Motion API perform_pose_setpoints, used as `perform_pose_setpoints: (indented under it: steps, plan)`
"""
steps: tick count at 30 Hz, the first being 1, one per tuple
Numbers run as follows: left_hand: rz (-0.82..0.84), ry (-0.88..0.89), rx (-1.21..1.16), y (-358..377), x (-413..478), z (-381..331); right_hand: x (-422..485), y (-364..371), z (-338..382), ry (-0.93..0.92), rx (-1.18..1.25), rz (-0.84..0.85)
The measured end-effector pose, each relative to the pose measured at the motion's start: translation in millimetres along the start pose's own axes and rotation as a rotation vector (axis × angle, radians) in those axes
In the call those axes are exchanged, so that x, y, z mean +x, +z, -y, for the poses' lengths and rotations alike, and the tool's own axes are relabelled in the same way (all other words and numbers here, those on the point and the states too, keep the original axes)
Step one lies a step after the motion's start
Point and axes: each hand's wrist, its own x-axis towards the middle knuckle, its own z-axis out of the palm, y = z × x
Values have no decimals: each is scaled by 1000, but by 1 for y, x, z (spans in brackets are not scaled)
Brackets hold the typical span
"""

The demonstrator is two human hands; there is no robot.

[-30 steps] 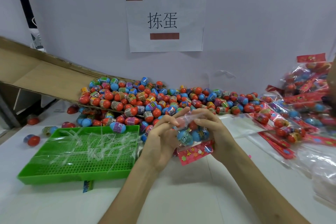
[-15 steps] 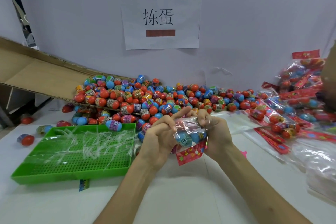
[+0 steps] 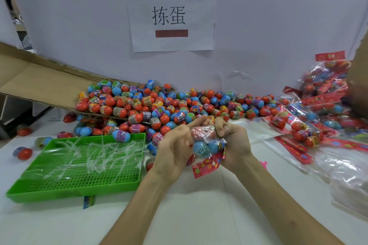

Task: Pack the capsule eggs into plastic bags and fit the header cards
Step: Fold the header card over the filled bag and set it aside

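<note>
A clear plastic bag point(image 3: 207, 144) with blue and red capsule eggs inside hangs between my hands above the table. My left hand point(image 3: 174, 151) holds its left side, index finger stretched over the top. My right hand point(image 3: 232, 141) pinches the bag's top with curled fingers. A red header card point(image 3: 207, 166) with flower prints hangs at the bag's lower end. Behind my hands lies a big heap of loose red, blue and multicoloured capsule eggs point(image 3: 159, 105).
A green perforated tray point(image 3: 75, 177) with clear plastic strips sits at the left. A cardboard flap point(image 3: 39, 85) slopes down into the heap. Finished bags point(image 3: 322, 105) and red header cards point(image 3: 294, 149) pile at the right. Empty clear bags point(image 3: 350, 183) lie front right.
My hands have kept the bag in about the same place; the bag has turned slightly and its top is bunched tighter under my right fingers.
</note>
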Motion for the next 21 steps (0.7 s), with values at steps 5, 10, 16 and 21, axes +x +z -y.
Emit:
perform_pose_setpoints:
  steps: [5, 10, 16, 21]
  plan:
    - [-89, 61, 130, 1, 3, 4, -2, 0, 2, -2, -27, -25]
    - [-15, 24, 49, -8, 3, 0, -5, 1, 8, 39, -155, -28]
    - [18, 3, -79, -12, 1, -6, -6, 0, 11, 57, -308, 118]
    - [14, -2, -160, -14, -1, -10, -5, -5, 15, 107, -273, 245]
